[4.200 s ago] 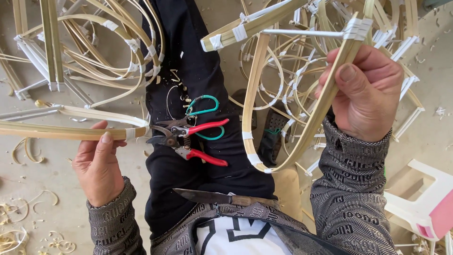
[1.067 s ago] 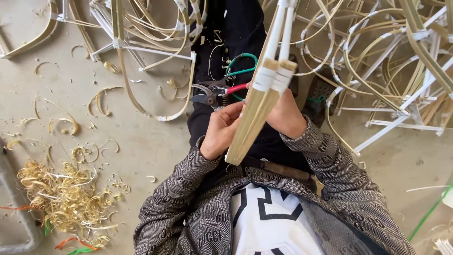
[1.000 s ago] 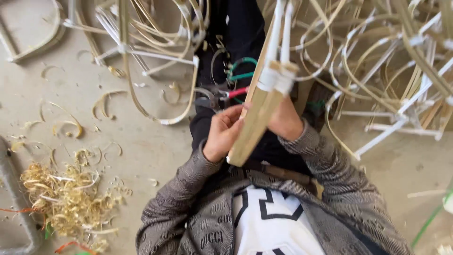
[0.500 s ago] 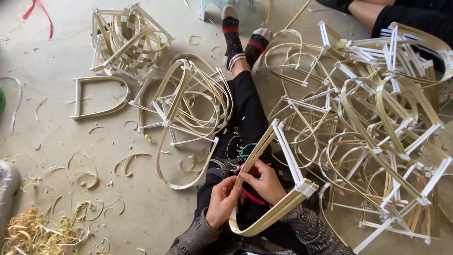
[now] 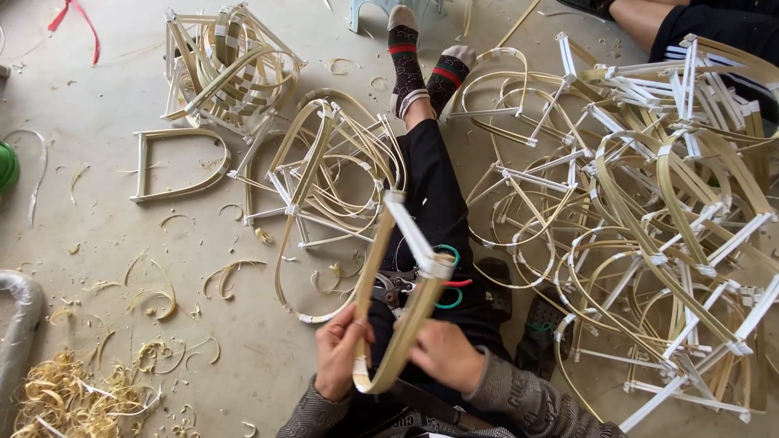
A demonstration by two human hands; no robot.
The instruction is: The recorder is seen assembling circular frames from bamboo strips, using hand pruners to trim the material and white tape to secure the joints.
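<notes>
**One more bamboo frame in hand, many already piled**

We are sitting on the concrete floor (image 5: 105,243) with legs stretched out, and we are holding a bent bamboo frame (image 5: 398,300) upright over our lap — a curved strip closed by a straight white-taped bar. Our left hand (image 5: 341,350) is pinching the frame's lower curve between thumb and fingers, closed on it. Our right hand (image 5: 445,354) is gripping the other limb of the same frame, fingers wrapped around the strip. Scissors with green and red handles (image 5: 434,284) are lying on our lap just behind the frame.

As we judge it, a good share of the work is done: a large heap of finished frames (image 5: 649,219) is lying to our right, and smaller stacks of frames (image 5: 223,69) are resting to our left. Bamboo shavings (image 5: 69,397) are littering the floor near our left side. How many frames are left to make — we cannot tell.
</notes>
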